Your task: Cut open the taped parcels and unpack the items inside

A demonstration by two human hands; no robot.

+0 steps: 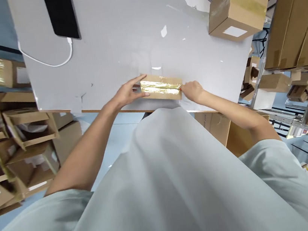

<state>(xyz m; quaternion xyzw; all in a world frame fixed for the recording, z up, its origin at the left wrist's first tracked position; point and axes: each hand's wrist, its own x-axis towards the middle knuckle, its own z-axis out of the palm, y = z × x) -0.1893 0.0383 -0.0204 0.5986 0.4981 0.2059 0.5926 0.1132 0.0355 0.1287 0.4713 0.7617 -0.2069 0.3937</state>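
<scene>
A small cardboard box (pixel 163 96) lies near the front edge of the table, with shiny clear tape along its top and a dark slit line in the tape. My left hand (pixel 124 95) grips the box's left end, thumb on the near side and fingers on the far side. At the right end, my right hand (pixel 193 92) is closed in a fist against the tape line. Whatever sits in its fingers is too small and hidden to make out.
A black phone (pixel 61 14) with a white cable (pixel 51 64) lies at the table's far left. A taped carton (pixel 238 9) stands at the back right. Opened boxes (pixel 30 128) are piled left of the table, and a shelf holds large cartons (pixel 291 17) on the right.
</scene>
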